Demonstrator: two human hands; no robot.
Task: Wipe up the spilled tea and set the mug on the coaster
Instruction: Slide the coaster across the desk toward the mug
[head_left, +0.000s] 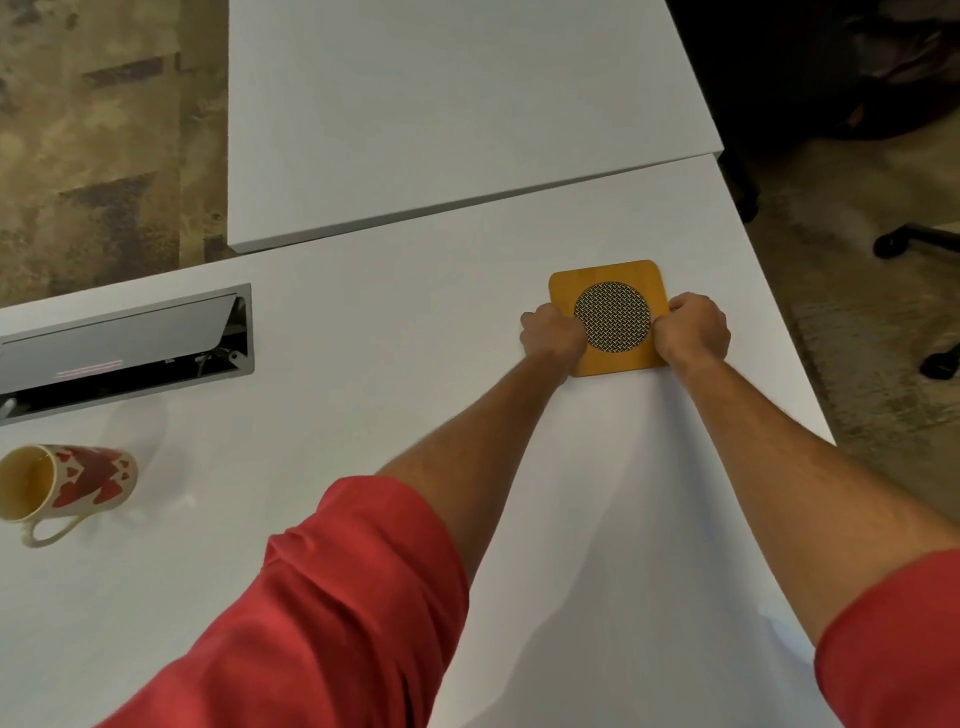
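Left hand (551, 332) and right hand (696, 328) apparently grip coaster (609, 291) edges.

My white surface (363, 322) carries a square wooden coaster (608, 273) near its right edge and, well apart at far left, a heart-patterned mug (78, 480) lying on its side.

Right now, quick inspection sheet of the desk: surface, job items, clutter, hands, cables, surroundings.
Surface: white table, faint wet sheen near the mug.
Job's things: heart-print mug on its side, far left; yellow coaster flat on the table, apart from the mug.
Clutter: nothing seen.
Hands: left hand and right hand grip the coaster's opposite edges.
Cables: open cable hatch; contents unclear.
Surroundings: carpet, chair base.
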